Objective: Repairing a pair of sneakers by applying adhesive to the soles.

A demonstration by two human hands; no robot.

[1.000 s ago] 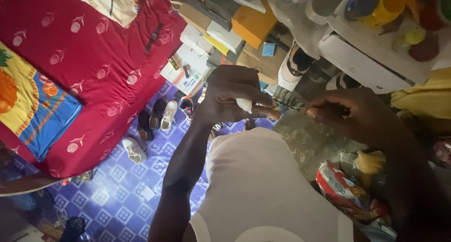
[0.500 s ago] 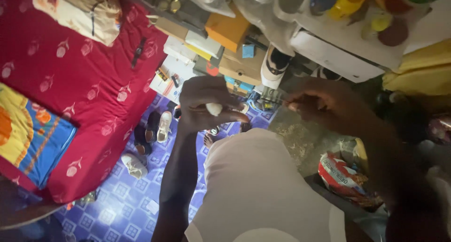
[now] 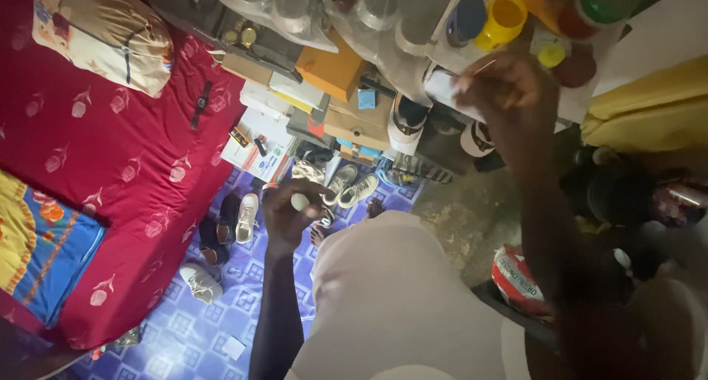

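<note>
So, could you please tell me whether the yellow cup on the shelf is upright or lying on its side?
On its side or tipped toward the camera: the yellow cup shows its round open mouth and hollow inside facing the view.

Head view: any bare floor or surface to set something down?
Free: red bedspread between pillow and striped cloth; blue tiled floor below the white sneaker. Crowded: shoes, boxes, and the cluttered shelf.

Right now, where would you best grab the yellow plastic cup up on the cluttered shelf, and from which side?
Probably by the rim of the yellow plastic cup, pinched from the open mouth that faces the camera. A dark blue round lid sits close on its left and the right hand is just below it, so the sides are crowded. The rim is the only fully exposed part.
</note>
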